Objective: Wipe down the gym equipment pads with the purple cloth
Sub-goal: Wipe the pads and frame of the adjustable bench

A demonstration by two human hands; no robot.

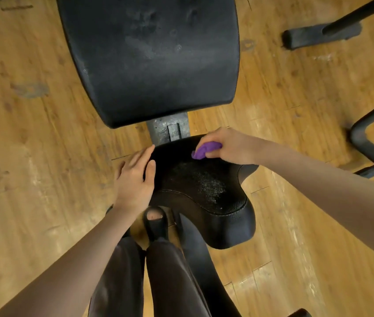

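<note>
A black seat pad [204,193] of a gym bench sits in the middle of the view, its top speckled with dust or droplets. My right hand [229,146] grips a bunched purple cloth [205,150] and holds it against the pad's far right corner. My left hand [135,177] lies flat on the pad's left edge, fingers straight. Beyond a gap lies the larger black back pad [149,58], smudged and dusty.
A grey metal frame bar [170,130] joins the two pads. Wooden floor [33,133] surrounds the bench. Black equipment legs [318,37] and a curved black tube frame [369,138] stand at the right. My legs and a sandalled foot [155,223] are below the seat.
</note>
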